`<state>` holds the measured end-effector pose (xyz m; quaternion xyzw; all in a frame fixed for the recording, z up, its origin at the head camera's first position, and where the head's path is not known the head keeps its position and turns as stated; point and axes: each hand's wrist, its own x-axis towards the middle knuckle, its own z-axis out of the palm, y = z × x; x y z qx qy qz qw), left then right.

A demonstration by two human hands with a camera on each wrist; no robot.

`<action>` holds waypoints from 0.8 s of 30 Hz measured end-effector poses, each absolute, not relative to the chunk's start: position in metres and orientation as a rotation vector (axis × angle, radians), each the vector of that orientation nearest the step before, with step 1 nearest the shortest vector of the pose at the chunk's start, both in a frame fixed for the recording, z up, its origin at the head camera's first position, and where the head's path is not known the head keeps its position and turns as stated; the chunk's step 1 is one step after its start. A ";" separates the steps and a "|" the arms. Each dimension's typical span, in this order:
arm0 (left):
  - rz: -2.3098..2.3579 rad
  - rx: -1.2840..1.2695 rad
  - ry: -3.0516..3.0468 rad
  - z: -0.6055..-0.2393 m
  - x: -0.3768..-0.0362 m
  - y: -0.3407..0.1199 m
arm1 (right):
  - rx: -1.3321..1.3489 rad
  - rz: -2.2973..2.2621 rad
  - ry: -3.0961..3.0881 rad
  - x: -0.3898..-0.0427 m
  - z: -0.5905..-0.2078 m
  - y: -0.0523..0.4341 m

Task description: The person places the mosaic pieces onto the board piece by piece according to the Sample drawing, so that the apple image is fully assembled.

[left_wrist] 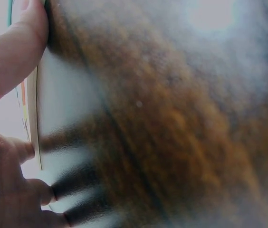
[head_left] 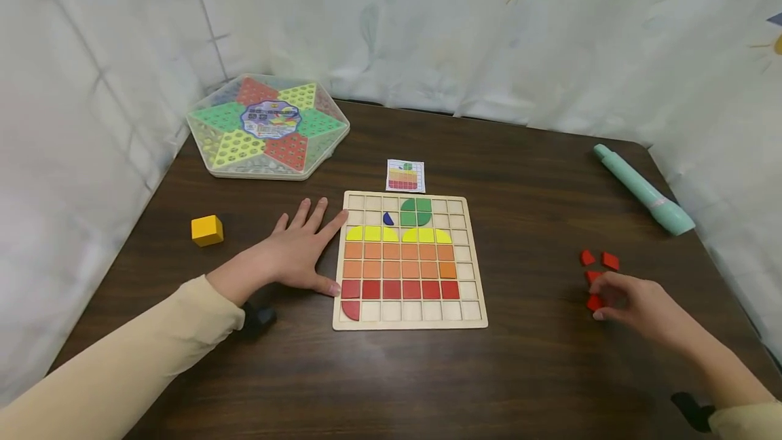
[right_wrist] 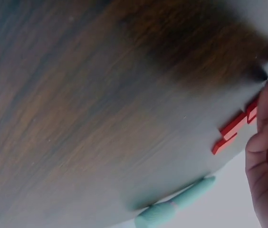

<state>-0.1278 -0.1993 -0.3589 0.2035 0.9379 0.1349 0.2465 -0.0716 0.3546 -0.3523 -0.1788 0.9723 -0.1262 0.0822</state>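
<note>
A square wooden grid board (head_left: 409,325) lies at the middle of the table, with green, yellow, orange and red pieces and one blue piece in its cells. My left hand (head_left: 296,253) rests with spread fingers along the board's left side, its thumb and index fingertips at the edge. Off to the right, my right hand (head_left: 641,307) pinches a red piece (head_left: 594,302) between thumb and fingers, low over the table. Beside it are several more red pieces (head_left: 609,261), also visible in the right wrist view. The bottom row has one rounded red piece (head_left: 351,310) at its left end.
A small printed card (head_left: 406,176) lies just behind the board. At the back left is a hexagonal game box (head_left: 269,148) with a star pattern. A yellow block (head_left: 207,230) sits left of my left hand, and a mint-green tapered object (head_left: 644,189) lies at the right.
</note>
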 end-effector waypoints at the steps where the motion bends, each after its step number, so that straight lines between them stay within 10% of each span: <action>1: 0.368 0.556 2.559 -0.359 -0.128 -0.200 | -0.515 -0.379 2.893 -0.071 -0.352 0.353; 24: 0.325 0.506 2.531 -0.354 -0.127 -0.198 | -0.634 -0.891 2.496 -0.102 -0.326 0.174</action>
